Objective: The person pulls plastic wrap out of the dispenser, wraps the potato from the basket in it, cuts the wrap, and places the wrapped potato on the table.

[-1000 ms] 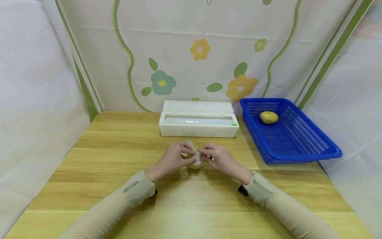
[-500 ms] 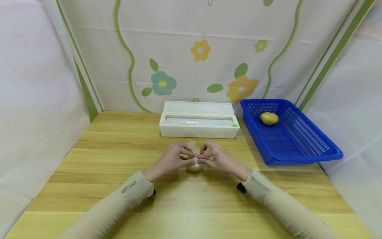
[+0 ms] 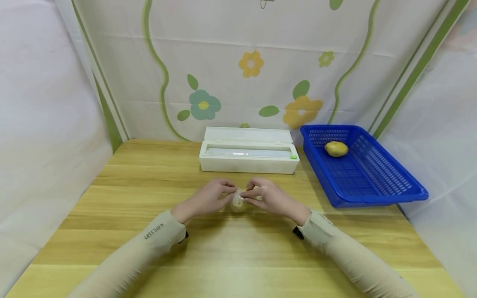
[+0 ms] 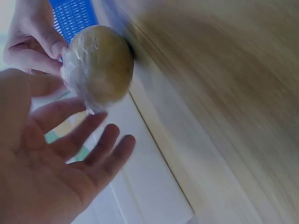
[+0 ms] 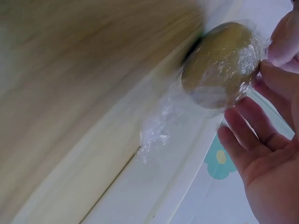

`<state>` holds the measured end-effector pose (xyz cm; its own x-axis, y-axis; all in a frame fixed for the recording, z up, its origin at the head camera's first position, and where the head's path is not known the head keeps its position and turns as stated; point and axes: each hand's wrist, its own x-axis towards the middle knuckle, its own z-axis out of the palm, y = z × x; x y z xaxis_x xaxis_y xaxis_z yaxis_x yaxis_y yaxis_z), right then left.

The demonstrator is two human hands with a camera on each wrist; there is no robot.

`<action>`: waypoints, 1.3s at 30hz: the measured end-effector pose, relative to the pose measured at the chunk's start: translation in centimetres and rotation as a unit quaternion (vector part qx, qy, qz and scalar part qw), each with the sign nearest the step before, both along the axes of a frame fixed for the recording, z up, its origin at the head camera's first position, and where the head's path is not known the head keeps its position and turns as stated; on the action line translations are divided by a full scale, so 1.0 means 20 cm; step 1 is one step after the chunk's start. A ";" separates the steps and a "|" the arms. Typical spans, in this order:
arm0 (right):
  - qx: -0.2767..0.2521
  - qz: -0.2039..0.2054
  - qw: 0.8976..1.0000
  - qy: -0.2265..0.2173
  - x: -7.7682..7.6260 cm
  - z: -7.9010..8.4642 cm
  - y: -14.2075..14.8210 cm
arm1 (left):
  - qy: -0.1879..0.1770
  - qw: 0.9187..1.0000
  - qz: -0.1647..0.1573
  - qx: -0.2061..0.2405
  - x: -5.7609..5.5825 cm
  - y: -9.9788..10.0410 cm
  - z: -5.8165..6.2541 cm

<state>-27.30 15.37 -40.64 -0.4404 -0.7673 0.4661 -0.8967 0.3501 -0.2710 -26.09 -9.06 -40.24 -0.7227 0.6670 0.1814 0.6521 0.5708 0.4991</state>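
A yellow mango (image 4: pixel 112 65) wrapped in clear cling film (image 5: pixel 247 60) is between both hands over the table; the film bunches at its hand-side end. A loose, crinkled tail of film shows left of the mango in the right wrist view. My right hand (image 3: pixel 273 198) pinches the gathered film between thumb and fingers. On the other side my left hand (image 3: pixel 206 198) has its fingertips right at the film, thumb and index finger apart and the other fingers loosely spread in the left wrist view. Its thumb is blurred there.
A long white cling film box (image 3: pixel 247 164) stands behind the hands with its lid up and a roll inside. To its right, a blue plastic basket (image 3: pixel 331 188) holds another mango (image 3: pixel 336 149). The wooden table (image 3: pixel 238 256) meets a flowered curtain (image 3: pixel 223 62) at the back.
Both hands and the wrapped mango have shifted slightly left. The left fingers have drawn back from the bunched film, which they gripped earlier. Box and basket stay put.
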 end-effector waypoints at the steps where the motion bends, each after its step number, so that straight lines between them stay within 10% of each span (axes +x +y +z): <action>1: 0.005 -0.001 1.000 -0.008 0.00 0.00 0.00 | 0.005 1.000 -0.001 -0.013 0.00 0.00 0.00; 9: 0.044 -0.010 0.996 -0.076 0.02 0.03 0.01 | 0.054 0.998 0.045 0.001 -0.02 -0.01 -0.02; 22: 0.066 -0.019 0.997 -0.039 0.02 0.01 0.03 | 0.063 0.997 0.051 -0.004 -0.02 0.00 -0.01; 31: 0.081 -0.028 0.995 -0.049 0.04 -0.01 0.05 | 0.189 0.977 -0.071 0.066 0.01 -0.03 -0.05; 39: 0.094 -0.049 0.993 -0.056 0.03 0.00 0.04 | 0.165 0.982 -0.085 0.037 0.03 0.01 -0.07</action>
<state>-26.79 16.16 -40.61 -0.5584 -0.7873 0.2615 -0.8235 0.4882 -0.2889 -25.46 -8.95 -41.67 -0.4961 0.7490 0.4392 0.8678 0.4106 0.2799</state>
